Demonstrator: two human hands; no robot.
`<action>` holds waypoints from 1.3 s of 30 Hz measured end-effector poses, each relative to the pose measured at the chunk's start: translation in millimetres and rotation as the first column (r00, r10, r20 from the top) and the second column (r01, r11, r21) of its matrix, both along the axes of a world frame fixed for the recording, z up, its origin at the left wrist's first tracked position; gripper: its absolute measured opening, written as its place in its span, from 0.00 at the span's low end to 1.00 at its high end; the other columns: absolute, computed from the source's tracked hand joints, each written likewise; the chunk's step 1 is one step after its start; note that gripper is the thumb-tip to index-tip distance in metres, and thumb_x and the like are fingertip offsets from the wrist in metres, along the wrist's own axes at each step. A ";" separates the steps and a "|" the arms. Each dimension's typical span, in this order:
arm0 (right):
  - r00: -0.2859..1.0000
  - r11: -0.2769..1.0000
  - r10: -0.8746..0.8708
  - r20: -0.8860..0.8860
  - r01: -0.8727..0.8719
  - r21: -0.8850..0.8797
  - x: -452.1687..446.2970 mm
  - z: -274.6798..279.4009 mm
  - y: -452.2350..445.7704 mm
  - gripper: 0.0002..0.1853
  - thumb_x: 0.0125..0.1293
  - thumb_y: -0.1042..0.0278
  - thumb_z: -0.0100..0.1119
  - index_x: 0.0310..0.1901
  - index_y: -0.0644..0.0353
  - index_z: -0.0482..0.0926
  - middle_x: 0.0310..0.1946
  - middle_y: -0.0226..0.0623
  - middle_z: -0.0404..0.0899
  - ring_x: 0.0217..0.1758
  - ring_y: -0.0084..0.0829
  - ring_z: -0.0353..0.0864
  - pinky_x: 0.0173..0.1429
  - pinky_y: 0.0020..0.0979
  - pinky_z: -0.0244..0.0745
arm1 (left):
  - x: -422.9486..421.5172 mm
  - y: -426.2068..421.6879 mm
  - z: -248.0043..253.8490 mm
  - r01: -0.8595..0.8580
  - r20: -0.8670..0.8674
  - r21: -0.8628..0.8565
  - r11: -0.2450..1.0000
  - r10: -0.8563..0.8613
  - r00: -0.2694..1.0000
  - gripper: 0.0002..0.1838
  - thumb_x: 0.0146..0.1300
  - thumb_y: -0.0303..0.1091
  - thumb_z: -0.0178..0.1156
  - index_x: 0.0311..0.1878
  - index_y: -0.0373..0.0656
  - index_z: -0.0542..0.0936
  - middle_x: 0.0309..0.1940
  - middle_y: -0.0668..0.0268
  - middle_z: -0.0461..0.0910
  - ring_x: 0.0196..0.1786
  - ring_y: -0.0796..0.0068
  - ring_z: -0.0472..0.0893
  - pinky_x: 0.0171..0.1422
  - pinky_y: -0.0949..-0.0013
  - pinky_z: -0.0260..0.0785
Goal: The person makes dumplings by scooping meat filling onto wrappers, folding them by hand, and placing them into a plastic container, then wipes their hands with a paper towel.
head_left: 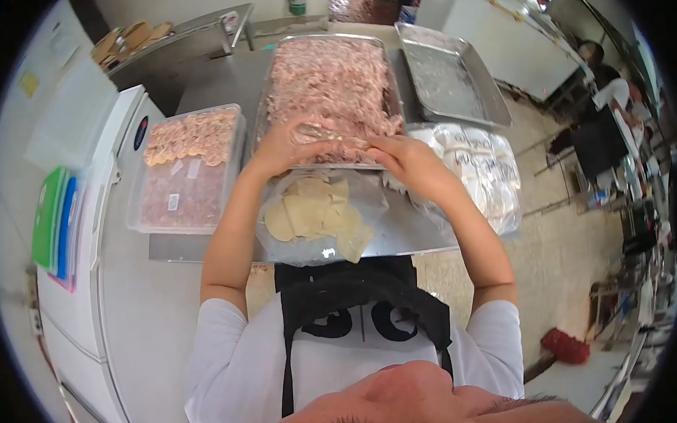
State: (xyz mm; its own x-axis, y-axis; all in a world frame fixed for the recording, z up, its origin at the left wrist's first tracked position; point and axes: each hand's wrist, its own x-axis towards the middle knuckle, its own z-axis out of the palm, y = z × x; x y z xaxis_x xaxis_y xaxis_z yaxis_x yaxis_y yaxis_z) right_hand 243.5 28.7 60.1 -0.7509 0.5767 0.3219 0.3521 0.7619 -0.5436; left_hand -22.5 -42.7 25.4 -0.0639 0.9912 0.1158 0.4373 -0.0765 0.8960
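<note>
A large metal tray (pixel 282 46) heaped with pink ground filling (pixel 326 81) lies on the steel table. Both hands meet at its near edge. My left hand (pixel 288 147) has its fingers bent around something small and pale at the filling. Across from it, my right hand (pixel 407 158) pinches the other side of that piece, which is too small to make out. Just below the hands, thin round yellowish wrappers (pixel 312 212) are spread on a clear plastic bag (pixel 371 198).
A lidded plastic box (pixel 188 172) with layered filling stands at the left. On the right are an empty metal tray (pixel 453 81) and white plastic-wrapped packs (pixel 475 166). Green and blue folders (pixel 52 221) hang on the white fridge. People sit at the far right.
</note>
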 end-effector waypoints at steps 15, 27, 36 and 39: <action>0.999 0.973 -0.039 -0.004 0.039 0.226 25.3 38.2 -18.0 0.14 0.69 0.60 0.56 0.48 0.58 0.81 0.35 0.46 0.82 0.40 0.49 0.81 0.42 0.41 0.76 | 15.0 -15.0 4.7 -0.056 -0.056 0.011 0.998 0.057 0.997 0.30 0.50 0.44 0.76 0.52 0.37 0.79 0.44 0.63 0.83 0.44 0.76 0.81 0.49 0.71 0.73; 0.985 0.906 -0.067 0.157 -0.006 0.424 -12.9 12.6 -7.9 0.12 0.67 0.60 0.58 0.50 0.51 0.81 0.33 0.41 0.80 0.33 0.47 0.81 0.35 0.41 0.76 | -18.7 6.6 -43.0 -0.082 -0.101 0.119 0.989 0.095 0.990 0.34 0.49 0.43 0.76 0.56 0.36 0.76 0.50 0.57 0.80 0.54 0.69 0.77 0.60 0.67 0.68; 0.993 0.973 0.102 -0.059 -0.088 0.211 -33.8 5.8 19.1 0.14 0.68 0.63 0.57 0.50 0.61 0.80 0.37 0.48 0.81 0.41 0.51 0.81 0.45 0.40 0.76 | -19.3 -5.1 -4.1 -0.082 0.048 0.060 0.995 0.080 0.996 0.35 0.49 0.50 0.75 0.57 0.41 0.77 0.53 0.56 0.80 0.54 0.61 0.80 0.61 0.64 0.68; 0.995 0.995 0.097 0.034 -0.096 -0.011 -46.6 -19.1 24.6 0.15 0.70 0.64 0.56 0.52 0.65 0.79 0.42 0.49 0.83 0.46 0.42 0.83 0.50 0.35 0.75 | -32.1 -13.9 1.2 -0.215 -0.041 -0.031 0.976 0.214 0.976 0.34 0.49 0.49 0.75 0.56 0.40 0.77 0.51 0.55 0.81 0.53 0.62 0.80 0.60 0.65 0.69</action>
State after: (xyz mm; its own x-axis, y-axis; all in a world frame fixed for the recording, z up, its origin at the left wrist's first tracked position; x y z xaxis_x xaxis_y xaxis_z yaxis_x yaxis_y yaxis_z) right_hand 196.9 53.3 41.0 -0.8137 0.5038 0.2900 0.2956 0.7881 -0.5400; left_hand -54.6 -56.6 26.6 -0.2714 0.9585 0.0875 0.4735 0.0538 0.8792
